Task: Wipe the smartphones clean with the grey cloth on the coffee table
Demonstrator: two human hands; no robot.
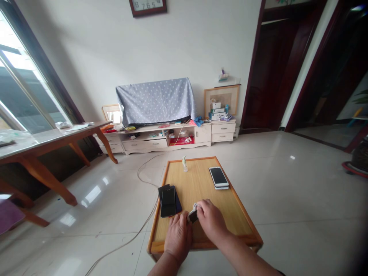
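Daylight from the window [34, 80] glares off the floor [93, 194]; lower right seems blurred.

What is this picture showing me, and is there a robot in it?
No robot here! Each grip is just a person's bare hand. There's one picture, from a camera worn on that person's head, looking forward and down, so you see roughly what they see.

The left hand and right hand meet over a low wooden table. Between them is a small dark-faced thing. The right fingers are at a small white bit, too tiny to tell what.

Also on the table are a black phone atop other dark flat things, a white phone and a little bottle.
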